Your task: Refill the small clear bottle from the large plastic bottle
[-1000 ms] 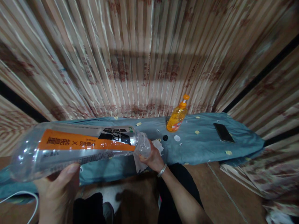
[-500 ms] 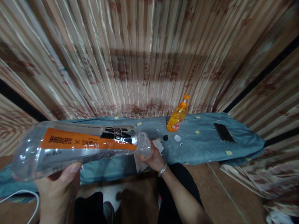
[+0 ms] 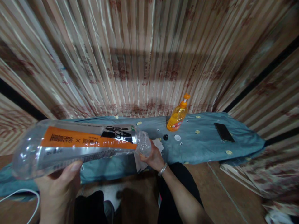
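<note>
Hands grip: the left hand holds a big clear bottle sideways over the desk's left side, and the right hand grips something clear by its mouth. An orange bottle stands near the back edge; a phone lies toward the right end.

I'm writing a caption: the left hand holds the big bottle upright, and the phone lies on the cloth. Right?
Not quite: the head view shows the left hand holding the big bottle sideways. The phone does lie on the cloth.

Clear bottle (orange label), tipped nearly horizontal, neck rightward
</note>
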